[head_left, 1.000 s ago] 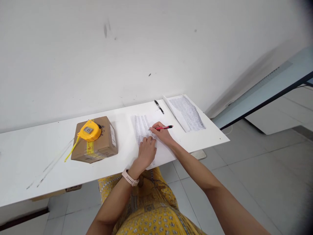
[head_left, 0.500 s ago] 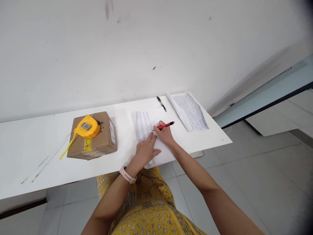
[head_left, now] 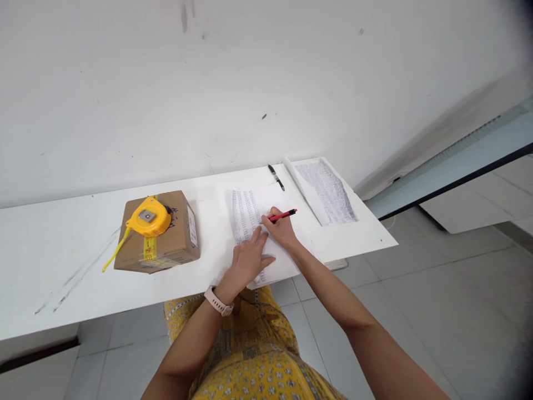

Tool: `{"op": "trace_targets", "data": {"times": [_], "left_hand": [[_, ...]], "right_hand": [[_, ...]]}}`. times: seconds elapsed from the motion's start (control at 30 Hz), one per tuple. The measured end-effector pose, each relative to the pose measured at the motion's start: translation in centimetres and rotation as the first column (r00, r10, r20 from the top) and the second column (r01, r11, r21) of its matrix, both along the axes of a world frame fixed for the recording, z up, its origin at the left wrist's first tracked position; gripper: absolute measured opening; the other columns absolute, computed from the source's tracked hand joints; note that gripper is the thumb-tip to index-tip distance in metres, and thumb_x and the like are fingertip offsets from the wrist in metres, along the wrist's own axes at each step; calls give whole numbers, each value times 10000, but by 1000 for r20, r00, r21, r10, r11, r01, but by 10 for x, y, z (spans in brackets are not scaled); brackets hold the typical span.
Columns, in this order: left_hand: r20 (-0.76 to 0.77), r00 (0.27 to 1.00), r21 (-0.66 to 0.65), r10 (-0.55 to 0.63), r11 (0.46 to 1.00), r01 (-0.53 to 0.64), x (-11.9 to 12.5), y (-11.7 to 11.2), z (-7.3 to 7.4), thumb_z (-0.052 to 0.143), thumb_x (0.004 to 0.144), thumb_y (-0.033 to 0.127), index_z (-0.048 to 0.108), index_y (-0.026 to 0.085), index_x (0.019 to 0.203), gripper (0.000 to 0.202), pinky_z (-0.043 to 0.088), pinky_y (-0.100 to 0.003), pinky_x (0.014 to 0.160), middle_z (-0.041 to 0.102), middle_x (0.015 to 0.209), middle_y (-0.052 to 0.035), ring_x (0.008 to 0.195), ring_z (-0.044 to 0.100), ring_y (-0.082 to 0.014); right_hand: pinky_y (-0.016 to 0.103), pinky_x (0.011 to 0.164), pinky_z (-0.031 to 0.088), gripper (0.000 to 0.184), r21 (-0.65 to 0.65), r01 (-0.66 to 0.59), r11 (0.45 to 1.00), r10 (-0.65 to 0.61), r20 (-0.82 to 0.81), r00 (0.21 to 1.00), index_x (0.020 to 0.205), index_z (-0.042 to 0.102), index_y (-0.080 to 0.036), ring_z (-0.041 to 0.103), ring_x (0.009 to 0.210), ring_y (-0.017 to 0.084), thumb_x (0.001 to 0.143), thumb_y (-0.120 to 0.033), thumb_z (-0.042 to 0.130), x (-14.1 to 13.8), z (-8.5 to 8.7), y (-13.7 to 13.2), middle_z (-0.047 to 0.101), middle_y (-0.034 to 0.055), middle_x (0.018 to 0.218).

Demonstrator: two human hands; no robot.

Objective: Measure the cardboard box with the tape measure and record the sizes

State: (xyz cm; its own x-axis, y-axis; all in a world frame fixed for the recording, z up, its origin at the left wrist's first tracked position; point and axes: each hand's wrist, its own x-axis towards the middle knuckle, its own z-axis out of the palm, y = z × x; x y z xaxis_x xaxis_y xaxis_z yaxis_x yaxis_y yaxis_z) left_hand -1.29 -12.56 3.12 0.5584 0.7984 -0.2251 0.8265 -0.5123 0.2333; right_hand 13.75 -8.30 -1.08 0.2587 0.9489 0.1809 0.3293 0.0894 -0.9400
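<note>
A sheet of paper (head_left: 244, 214) with columns of handwriting lies near the front edge of the white table. My left hand (head_left: 249, 261) rests flat on this paper with its fingers spread, and a pale pink band circles that wrist. My right hand (head_left: 280, 229) is closed around a red and black pen (head_left: 283, 216), its lower end down at the paper just beyond my left fingertips. The pen's tip is too small to make out. Beyond the paper lies a second pen, black with a clear part (head_left: 275, 177).
Left of the paper sits a cardboard box (head_left: 183, 236), with a yellow tape measure (head_left: 149, 216) on top, its strip hanging over the side. Another stack of written sheets (head_left: 328, 191) lies at the right. A white wall (head_left: 166, 100) borders the table's (head_left: 75, 244) back.
The view has shifted very slightly. Both hands and the pen stay at nearly the same place on the paper.
</note>
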Motion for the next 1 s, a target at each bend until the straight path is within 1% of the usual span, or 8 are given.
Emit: {"op": "trace_targets", "data": {"times": [0.3,0.4,0.6,0.83,1.0], "left_hand": [[3,1000,11,-6,1000,6,-1,0,3,563,911,524,365,300,1483,645,572,-443,792,248,1635,-55,1092,642,-325],[-2,1000,7,-8,1000,8,-1,0,3,566,911,523,352,322,1489,649,566,-435,798,246,1635,-56,1108,635,-324],[-6,1000,-6,-5,1000,5,-1,0,4,552,918,519,336,329,1499,648,561,-438,820,236,1639,-48,1140,619,-330],[-3,1000,6,-1,1000,1,0,-1,5,567,910,523,364,288,1483,651,567,-456,804,249,1635,-61,1092,642,-330],[-3,1000,5,-2,1000,2,0,-1,6,568,908,528,367,287,1483,655,574,-452,785,255,1633,-55,1093,643,-333]], "right_hand": [[285,523,270,299,-11,0,1000,0,-2,1000,604,331,-242,331,526,122,767,-276,579,0,1,-1,336,-67,528],[284,522,274,300,-25,3,1000,-3,-1,1000,603,329,-242,335,528,124,761,-276,581,-1,3,-1,339,-65,525],[284,528,273,285,-26,5,1000,-5,6,1000,599,340,-240,330,533,122,755,-263,578,-1,4,-2,341,-65,534],[286,534,274,285,-7,0,1000,0,8,1000,604,344,-239,333,534,121,766,-267,577,-1,1,-1,341,-67,541],[286,530,268,288,-18,8,1000,-8,26,1000,604,339,-240,330,532,123,764,-277,575,-1,1,-1,336,-67,537]]}}
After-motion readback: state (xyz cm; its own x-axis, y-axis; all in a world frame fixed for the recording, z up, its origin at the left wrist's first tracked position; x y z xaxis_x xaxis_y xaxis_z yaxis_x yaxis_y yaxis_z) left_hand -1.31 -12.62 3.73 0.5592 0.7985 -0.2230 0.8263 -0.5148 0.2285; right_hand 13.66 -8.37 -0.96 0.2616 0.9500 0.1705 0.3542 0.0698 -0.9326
